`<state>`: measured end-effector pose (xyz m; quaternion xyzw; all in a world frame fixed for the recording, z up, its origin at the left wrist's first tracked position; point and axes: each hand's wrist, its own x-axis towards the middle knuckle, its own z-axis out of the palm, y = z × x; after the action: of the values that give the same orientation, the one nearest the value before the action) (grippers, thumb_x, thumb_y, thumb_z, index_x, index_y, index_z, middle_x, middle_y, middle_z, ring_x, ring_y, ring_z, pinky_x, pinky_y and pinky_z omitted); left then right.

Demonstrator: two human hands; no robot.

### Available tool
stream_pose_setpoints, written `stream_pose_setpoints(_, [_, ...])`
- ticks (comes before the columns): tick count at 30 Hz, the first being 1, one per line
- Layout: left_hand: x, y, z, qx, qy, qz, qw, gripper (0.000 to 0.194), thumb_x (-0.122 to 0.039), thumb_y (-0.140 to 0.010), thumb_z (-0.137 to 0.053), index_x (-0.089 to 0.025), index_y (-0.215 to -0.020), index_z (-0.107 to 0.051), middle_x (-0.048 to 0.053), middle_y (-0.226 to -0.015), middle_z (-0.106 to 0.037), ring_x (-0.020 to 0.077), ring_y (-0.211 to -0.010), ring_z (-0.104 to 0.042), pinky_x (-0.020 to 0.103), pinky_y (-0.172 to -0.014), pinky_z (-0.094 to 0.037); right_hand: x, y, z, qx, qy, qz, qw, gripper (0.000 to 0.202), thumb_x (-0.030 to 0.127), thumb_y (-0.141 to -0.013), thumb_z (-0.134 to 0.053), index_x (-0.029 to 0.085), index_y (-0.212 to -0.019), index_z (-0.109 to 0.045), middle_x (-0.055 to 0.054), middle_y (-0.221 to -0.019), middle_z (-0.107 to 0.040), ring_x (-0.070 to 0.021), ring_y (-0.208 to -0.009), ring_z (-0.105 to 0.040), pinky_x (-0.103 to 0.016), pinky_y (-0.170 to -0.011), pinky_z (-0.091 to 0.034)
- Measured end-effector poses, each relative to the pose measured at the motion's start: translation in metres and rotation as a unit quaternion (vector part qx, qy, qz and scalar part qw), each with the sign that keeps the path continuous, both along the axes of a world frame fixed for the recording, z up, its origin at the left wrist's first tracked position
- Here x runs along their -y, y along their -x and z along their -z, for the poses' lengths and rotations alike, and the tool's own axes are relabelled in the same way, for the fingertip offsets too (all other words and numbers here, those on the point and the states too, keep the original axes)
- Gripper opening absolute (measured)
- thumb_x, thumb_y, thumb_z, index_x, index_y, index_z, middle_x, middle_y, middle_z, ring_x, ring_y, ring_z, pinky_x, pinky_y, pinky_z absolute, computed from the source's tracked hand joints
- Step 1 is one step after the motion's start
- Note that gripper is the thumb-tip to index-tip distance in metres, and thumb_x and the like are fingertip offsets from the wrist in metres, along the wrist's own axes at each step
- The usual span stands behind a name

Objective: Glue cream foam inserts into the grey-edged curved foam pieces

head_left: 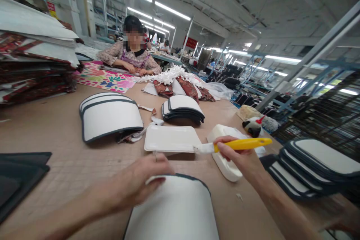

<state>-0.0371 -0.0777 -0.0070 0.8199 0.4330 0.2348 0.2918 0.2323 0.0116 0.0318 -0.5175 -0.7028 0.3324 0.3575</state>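
My right hand (pixel 239 152) is closed round the yellow handle of a brush (pixel 243 143), its pale head pointing left. The brush head is at the right end of a white rectangular lid or tray (pixel 171 137). Under my right hand stands a white plastic tub (pixel 227 165), partly covered by the fingers. My left hand (pixel 147 178), somewhat blurred, is over the upper left edge of a curved white panel with dark edging (pixel 174 210). Its thumb and fingers are apart; whether they touch the panel I cannot tell.
Dark-edged white panels are stacked at the left (pixel 112 118), centre (pixel 184 107) and right (pixel 317 165). Dark sheets (pixel 22 176) lie at the left edge. A bottle with a red nozzle (pixel 253 126) is on the far right. A co-worker (pixel 133 54) sits opposite, beside patterned fabric (pixel 107 77).
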Motion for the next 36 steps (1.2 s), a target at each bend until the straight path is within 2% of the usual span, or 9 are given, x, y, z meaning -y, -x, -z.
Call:
stream_pose_setpoints(2, [0.045,-0.013,0.017,-0.03,-0.037,0.023,0.999,0.032,-0.018,-0.085,-0.04,-0.03,-0.111,-0.055,0.002,-0.111,-0.06,0.0192,-0.096,-0.054,0.028,-0.084,-0.04,0.028,0.007,0.002,-0.03,0.039,-0.013,0.999,0.029,0.046,-0.071,-0.061,0.019,-0.082,-0.065,0.004,-0.055,-0.05,-0.0112,-0.05,-0.045,-0.023,-0.049,-0.036])
stream_pose_setpoints(5, [0.085,-0.031,0.067,-0.116,-0.112,0.011,0.987,0.042,-0.014,-0.086,-0.04,-0.031,-0.124,-0.045,0.004,-0.126,-0.056,0.0249,-0.108,-0.049,0.036,-0.089,-0.038,0.058,0.026,0.016,-0.035,0.078,-0.031,0.996,0.028,0.046,-0.071,-0.063,0.02,-0.081,-0.064,0.002,-0.058,-0.054,-0.0121,-0.053,-0.048,-0.023,-0.049,-0.037])
stream_pose_setpoints(9, [0.09,-0.047,0.125,-0.153,-0.164,0.015,0.974,0.033,-0.016,-0.09,-0.041,-0.026,-0.121,-0.048,0.006,-0.125,-0.057,0.0254,-0.106,-0.051,0.037,-0.083,-0.04,0.073,0.066,0.034,-0.011,0.086,-0.105,0.991,0.02,0.039,-0.075,-0.059,0.02,-0.08,-0.063,0.0,-0.071,-0.061,-0.0147,-0.066,-0.055,-0.024,-0.059,-0.042])
stream_pose_setpoints(13, [0.086,-0.054,0.143,-0.152,-0.197,-0.004,0.969,0.025,-0.02,-0.092,-0.043,-0.023,-0.115,-0.051,0.006,-0.124,-0.058,0.025,-0.103,-0.053,0.037,-0.08,-0.039,0.073,0.099,0.047,0.007,0.083,-0.17,0.982,0.015,0.033,-0.073,-0.056,0.02,-0.076,-0.062,-0.001,-0.073,-0.063,-0.0153,-0.069,-0.057,-0.024,-0.062,-0.044])
stream_pose_setpoints(20, [0.087,-0.051,0.128,-0.167,-0.136,0.033,0.976,0.032,-0.027,-0.088,-0.047,-0.019,-0.119,-0.049,0.009,-0.129,-0.053,0.0278,-0.107,-0.049,0.04,-0.082,-0.038,0.062,0.093,0.062,0.031,0.086,-0.181,0.979,0.013,0.03,-0.074,-0.053,0.019,-0.074,-0.061,0.0,-0.069,-0.061,-0.0149,-0.066,-0.056,-0.025,-0.061,-0.044])
stream_pose_setpoints(26, [0.087,-0.047,0.099,-0.193,-0.073,0.054,0.977,0.041,-0.02,-0.08,-0.056,-0.019,-0.121,-0.048,0.012,-0.13,-0.051,0.0329,-0.112,-0.047,0.044,-0.087,-0.039,0.055,0.007,0.063,0.071,0.06,-0.076,0.993,0.016,0.034,-0.072,-0.056,0.019,-0.072,-0.062,-0.002,-0.071,-0.063,-0.0178,-0.07,-0.058,-0.028,-0.066,-0.045])
stream_pose_setpoints(31, [0.088,-0.039,0.083,-0.156,-0.058,0.004,0.986,0.045,-0.004,-0.08,-0.046,-0.03,-0.115,-0.055,0.007,-0.132,-0.048,0.0312,-0.121,-0.038,0.043,-0.095,-0.036,0.061,-0.06,0.05,0.09,0.063,0.031,0.993,0.02,0.038,-0.068,-0.057,0.018,-0.067,-0.061,-0.003,-0.064,-0.061,-0.0203,-0.063,-0.058,-0.031,-0.06,-0.045])
stream_pose_setpoints(34, [0.082,-0.028,0.071,-0.098,0.0,0.02,0.995,0.054,-0.001,-0.078,-0.041,-0.031,-0.121,-0.051,0.006,-0.128,-0.049,0.0264,-0.119,-0.04,0.039,-0.098,-0.036,0.081,-0.055,0.038,0.1,0.057,0.063,0.991,0.022,0.041,-0.065,-0.059,0.019,-0.068,-0.063,-0.003,-0.064,-0.061,-0.0213,-0.064,-0.058,-0.031,-0.059,-0.046])
stream_pose_setpoints(36, [0.074,-0.017,0.066,-0.032,0.05,0.039,0.997,0.071,0.001,-0.073,-0.041,-0.031,-0.136,-0.033,0.004,-0.126,-0.052,0.0225,-0.115,-0.045,0.037,-0.099,-0.035,0.101,-0.031,0.033,0.084,0.053,0.048,0.994,0.021,0.041,-0.067,-0.059,0.02,-0.071,-0.064,-0.002,-0.068,-0.063,-0.0205,-0.067,-0.058,-0.03,-0.064,-0.047])
